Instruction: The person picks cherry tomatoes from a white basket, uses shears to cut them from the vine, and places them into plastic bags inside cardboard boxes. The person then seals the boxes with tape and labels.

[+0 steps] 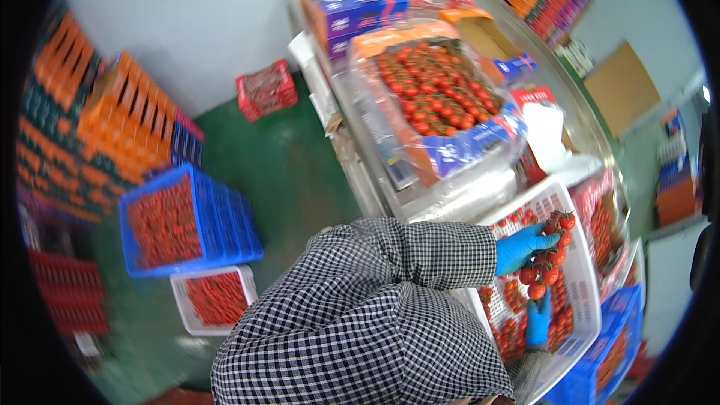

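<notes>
My left hand (522, 250), in a blue glove, grips a truss of red cherry tomatoes (549, 274) by its upper part. The truss hangs above a white perforated plastic crate (582, 278). My right hand (538, 323), also gloved in blue, is at the truss's lower end, its fingertips close under the lowest tomato. Whether they grip it, I cannot tell. More tomato trusses (509, 337) lie in the crate around my right hand, and a few loose tomatoes (523, 216) rest near its far end.
A plastic-lined carton (467, 154) full of tomatoes stands on a metal table (579, 118) beside the crate. Other cartons (365, 11) sit farther along it. Stacked blue crates (225, 219) and a white crate (175, 298) of red produce stand on the green floor (270, 157).
</notes>
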The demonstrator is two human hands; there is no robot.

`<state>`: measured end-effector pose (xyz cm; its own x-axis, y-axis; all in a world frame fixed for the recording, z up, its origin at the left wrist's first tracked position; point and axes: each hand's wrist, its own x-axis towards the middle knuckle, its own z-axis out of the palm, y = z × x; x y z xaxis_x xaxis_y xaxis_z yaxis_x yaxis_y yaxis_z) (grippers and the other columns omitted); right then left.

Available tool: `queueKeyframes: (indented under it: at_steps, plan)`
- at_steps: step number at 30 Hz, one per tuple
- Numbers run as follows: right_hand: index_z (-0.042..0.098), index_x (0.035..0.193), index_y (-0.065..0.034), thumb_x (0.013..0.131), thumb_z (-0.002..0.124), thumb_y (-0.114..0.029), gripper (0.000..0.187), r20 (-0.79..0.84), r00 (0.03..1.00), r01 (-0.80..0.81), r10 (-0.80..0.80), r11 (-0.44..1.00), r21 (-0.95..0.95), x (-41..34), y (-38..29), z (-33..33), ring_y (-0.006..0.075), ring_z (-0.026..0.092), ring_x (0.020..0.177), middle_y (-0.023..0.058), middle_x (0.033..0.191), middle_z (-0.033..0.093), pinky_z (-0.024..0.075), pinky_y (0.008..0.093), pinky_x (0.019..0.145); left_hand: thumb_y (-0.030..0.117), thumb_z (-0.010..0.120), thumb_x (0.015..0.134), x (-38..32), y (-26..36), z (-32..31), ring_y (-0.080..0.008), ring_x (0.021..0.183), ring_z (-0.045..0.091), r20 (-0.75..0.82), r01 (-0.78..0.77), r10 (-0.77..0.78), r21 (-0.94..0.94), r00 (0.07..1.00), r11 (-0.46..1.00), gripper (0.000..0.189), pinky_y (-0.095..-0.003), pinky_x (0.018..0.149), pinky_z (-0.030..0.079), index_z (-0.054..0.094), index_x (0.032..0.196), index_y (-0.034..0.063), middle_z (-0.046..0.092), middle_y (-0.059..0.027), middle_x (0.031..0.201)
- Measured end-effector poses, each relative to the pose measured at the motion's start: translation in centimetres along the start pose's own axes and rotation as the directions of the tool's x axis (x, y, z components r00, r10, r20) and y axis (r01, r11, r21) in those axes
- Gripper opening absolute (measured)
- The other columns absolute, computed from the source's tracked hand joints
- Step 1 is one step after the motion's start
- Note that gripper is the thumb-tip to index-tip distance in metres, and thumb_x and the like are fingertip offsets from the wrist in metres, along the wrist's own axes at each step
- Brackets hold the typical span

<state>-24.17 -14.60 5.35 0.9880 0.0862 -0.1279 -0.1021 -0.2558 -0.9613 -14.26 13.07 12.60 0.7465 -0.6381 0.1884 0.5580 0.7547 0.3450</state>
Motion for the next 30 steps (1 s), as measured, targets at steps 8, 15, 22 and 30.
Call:
queueKeyframes:
  at_steps: [8,15,22,30]
  plan:
    - [0.034,0.139,0.0013,0.079,0.067,-0.017,0.071,0.265,0.964,0.253,-0.034,0.436,-0.863,11.6,1.4,8.2,0.0372,0.042,0.127,0.0231,0.138,0.043,0.0380,0.0414,0.103,0.031,0.069,0.085,-8.2,6.8,-2.4,-0.0207,0.112,0.055,-0.210,-0.199,0.209,0.070,0.955,0.978,0.067,-0.0385,0.095,0.048,0.037,0.139,0.0088,0.055,-0.0101,0.125]
    - [0.032,0.142,-0.0009,0.059,0.084,-0.013,0.099,0.585,0.764,0.644,-0.272,0.257,-0.721,10.8,-23.6,18.2,0.0353,0.037,0.132,0.0210,0.148,0.026,0.0360,0.0431,0.107,0.026,0.071,0.082,-12.8,11.2,-6.1,-0.0207,0.102,0.060,-0.072,0.065,-0.033,0.513,0.997,0.856,0.059,-0.0355,0.088,0.051,0.045,0.131,0.0047,0.059,-0.0107,0.118]
    - [0.044,0.138,-0.0065,0.057,0.085,-0.029,0.094,0.763,0.642,0.757,-0.076,0.225,-0.614,8.3,-25.7,29.0,0.0377,0.054,0.112,0.0180,0.126,0.054,0.0441,0.0441,0.096,0.024,0.064,0.083,-15.9,15.2,-6.7,-0.0200,0.087,0.066,0.024,0.310,-0.322,0.211,0.946,0.927,0.033,-0.0341,0.080,0.056,0.059,0.107,0.0006,0.066,-0.0123,0.101]
    - [0.044,0.135,-0.0065,0.091,0.048,-0.050,0.061,0.216,0.975,-0.168,0.045,0.783,0.598,9.0,-15.1,23.4,0.0270,0.060,0.092,0.0125,0.113,0.059,0.0502,0.0396,0.078,0.080,0.017,0.084,-14.8,19.7,-6.7,-0.0243,0.096,0.066,-0.015,0.481,-0.499,0.292,0.866,0.827,0.098,-0.0320,0.075,0.055,0.035,0.144,0.0048,0.052,-0.0181,0.135]
